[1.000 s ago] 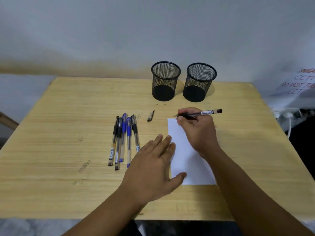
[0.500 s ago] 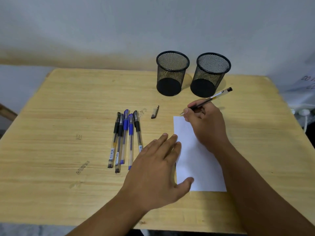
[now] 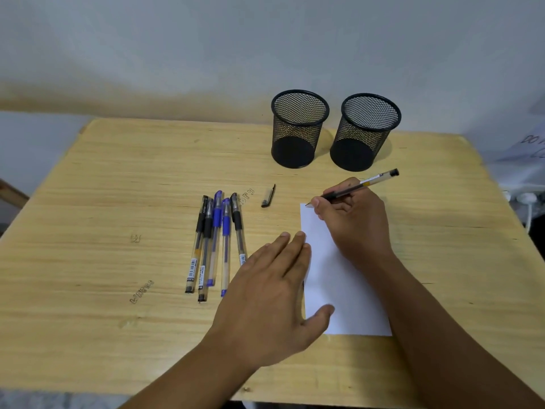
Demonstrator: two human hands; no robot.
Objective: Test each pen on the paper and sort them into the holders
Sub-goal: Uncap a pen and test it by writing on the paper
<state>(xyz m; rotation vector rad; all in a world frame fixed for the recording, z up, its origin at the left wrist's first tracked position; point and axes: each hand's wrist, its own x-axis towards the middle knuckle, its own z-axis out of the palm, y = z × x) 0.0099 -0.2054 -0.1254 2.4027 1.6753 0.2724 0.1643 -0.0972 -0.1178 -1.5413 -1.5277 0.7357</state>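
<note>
A white sheet of paper [image 3: 339, 278] lies on the wooden table [image 3: 118, 202]. My right hand [image 3: 354, 219] grips an uncapped black pen [image 3: 368, 183], its tip resting at the paper's top left corner. Fingers apart, my left hand [image 3: 274, 296] lies flat on the paper's left edge. Several capped pens [image 3: 216, 240], black and blue, lie side by side left of the paper. A loose black pen cap [image 3: 269, 196] sits between them and the holders. Two black mesh holders, the left holder [image 3: 298, 128] and the right holder [image 3: 364, 131], stand empty at the back.
The table's back edge meets a pale wall. Beyond the right edge are white cables with plugs [image 3: 528, 199] and a printed paper sign [image 3: 530, 146]. A wooden piece [image 3: 11, 196] shows at the far left.
My right hand turned the pen from lying level to tilted with its tip down on the paper's top corner. My left hand stayed on the paper. The view shifted slightly.
</note>
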